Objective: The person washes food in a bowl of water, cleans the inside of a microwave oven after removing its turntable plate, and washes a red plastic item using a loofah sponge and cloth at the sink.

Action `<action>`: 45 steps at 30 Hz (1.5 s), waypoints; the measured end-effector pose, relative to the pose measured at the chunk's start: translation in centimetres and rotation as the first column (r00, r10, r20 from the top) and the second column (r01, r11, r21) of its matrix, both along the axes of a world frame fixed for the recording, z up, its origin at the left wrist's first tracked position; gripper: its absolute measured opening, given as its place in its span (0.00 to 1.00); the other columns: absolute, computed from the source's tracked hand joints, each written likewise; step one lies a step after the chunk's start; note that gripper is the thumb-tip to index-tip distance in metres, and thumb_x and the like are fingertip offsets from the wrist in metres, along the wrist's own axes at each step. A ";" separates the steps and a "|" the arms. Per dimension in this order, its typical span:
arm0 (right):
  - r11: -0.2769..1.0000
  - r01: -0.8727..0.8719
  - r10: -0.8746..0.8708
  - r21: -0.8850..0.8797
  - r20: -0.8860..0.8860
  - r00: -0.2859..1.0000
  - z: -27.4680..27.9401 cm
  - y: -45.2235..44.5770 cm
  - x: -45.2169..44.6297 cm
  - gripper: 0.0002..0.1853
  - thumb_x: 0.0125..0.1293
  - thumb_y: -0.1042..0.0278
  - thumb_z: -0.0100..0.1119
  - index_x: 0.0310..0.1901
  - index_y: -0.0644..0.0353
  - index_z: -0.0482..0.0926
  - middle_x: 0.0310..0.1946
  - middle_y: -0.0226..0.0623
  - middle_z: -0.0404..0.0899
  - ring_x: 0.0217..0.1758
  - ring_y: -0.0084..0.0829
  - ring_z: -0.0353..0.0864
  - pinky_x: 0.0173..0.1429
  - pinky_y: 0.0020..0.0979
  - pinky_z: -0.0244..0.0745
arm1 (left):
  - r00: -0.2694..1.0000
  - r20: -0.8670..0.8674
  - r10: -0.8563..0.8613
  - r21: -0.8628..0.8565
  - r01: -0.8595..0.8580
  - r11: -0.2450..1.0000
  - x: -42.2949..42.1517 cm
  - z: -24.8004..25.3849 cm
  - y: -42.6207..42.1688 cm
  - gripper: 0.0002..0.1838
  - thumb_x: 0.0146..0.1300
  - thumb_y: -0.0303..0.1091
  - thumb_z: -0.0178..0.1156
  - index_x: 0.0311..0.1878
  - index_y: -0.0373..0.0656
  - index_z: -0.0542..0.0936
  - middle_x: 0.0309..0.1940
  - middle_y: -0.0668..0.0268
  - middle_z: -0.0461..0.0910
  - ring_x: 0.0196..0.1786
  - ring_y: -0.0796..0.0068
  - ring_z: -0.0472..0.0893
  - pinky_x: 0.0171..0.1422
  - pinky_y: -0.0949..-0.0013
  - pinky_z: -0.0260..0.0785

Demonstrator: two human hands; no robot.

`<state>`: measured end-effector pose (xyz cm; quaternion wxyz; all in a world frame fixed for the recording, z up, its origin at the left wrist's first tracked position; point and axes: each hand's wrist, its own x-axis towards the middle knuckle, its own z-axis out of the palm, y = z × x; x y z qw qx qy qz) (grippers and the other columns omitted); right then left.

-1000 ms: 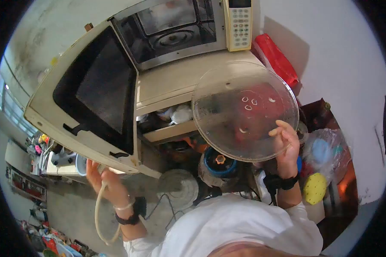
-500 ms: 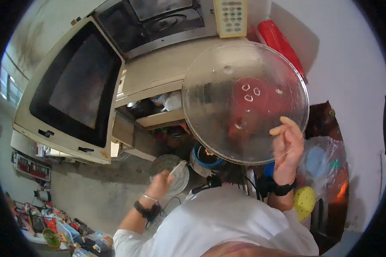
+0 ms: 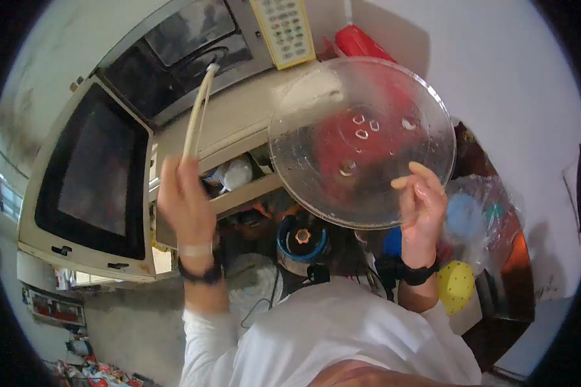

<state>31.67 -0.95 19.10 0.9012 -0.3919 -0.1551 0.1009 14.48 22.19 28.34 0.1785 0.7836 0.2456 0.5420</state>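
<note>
My left hand [image 3: 187, 197], slightly blurred, is closed on a thin pale roller ring [image 3: 199, 113], seen almost edge-on. The ring points up toward the open cavity of the microwave oven [image 3: 174, 55], with a small white knob at its tip. My right hand [image 3: 425, 206] grips the lower right rim of a round clear glass turntable [image 3: 297, 171], fingers over its near face and the rest of the hand below. Wet spots show on the glass, and red things are visible through it. The microwave door [image 3: 93, 174] hangs wide on the left.
Right of the microwave's control panel [image 3: 284, 32] lies a red object [image 3: 361, 42]. Beneath is a shelf with a white item [image 3: 237, 174]. A gas burner with a blue ring [image 3: 281, 248] stands below. Near my right wrist are a yellow perforated thing [image 3: 455, 287] and a plastic bag [image 3: 490, 219].
My left hand has risen with the roller ring from low over the floor to in front of the microwave. The view has shifted right; my right hand keeps hold of the glass turntable.
</note>
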 end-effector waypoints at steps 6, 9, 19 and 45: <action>0.999 0.050 -0.049 0.000 -0.042 0.998 -0.3 0.3 -0.3 0.16 0.53 0.68 0.48 0.43 0.67 0.74 0.26 0.44 0.79 0.11 0.15 0.54 0.14 0.17 0.46 | 0.910 -0.340 0.236 0.355 -0.109 0.929 11.3 4.0 12.0 0.13 0.61 0.45 0.49 0.39 0.47 0.76 0.26 0.56 0.78 0.34 0.50 0.76 0.36 0.57 0.67; 0.997 0.074 -0.075 -0.023 -0.065 0.995 0.0 0.4 -0.5 0.17 0.53 0.67 0.47 0.43 0.67 0.74 0.26 0.44 0.79 0.10 0.15 0.54 0.14 0.17 0.47 | 0.815 -0.506 0.282 0.365 -0.094 0.926 14.5 4.3 17.5 0.13 0.61 0.45 0.49 0.36 0.47 0.77 0.32 0.59 0.79 0.38 0.55 0.78 0.42 0.53 0.67; 0.997 0.078 -0.080 -0.025 -0.059 0.995 0.4 0.4 -0.6 0.18 0.53 0.66 0.48 0.44 0.68 0.73 0.26 0.45 0.78 0.09 0.15 0.53 0.13 0.18 0.45 | 0.457 -0.802 0.385 0.303 -0.244 0.921 18.4 3.2 28.7 0.16 0.61 0.39 0.49 0.49 0.45 0.77 0.51 0.53 0.73 0.54 0.54 0.73 0.58 0.51 0.63; 0.869 -0.493 0.491 0.051 0.043 0.870 7.3 20.6 -2.5 0.10 0.53 0.78 0.47 0.38 0.68 0.73 0.25 0.52 0.78 0.12 0.19 0.60 0.14 0.20 0.52 | 0.932 -0.275 -0.235 -0.364 0.125 0.923 -16.2 -12.0 3.0 0.05 0.53 0.23 0.56 0.33 0.35 0.78 0.24 0.64 0.75 0.25 0.78 0.71 0.31 0.76 0.64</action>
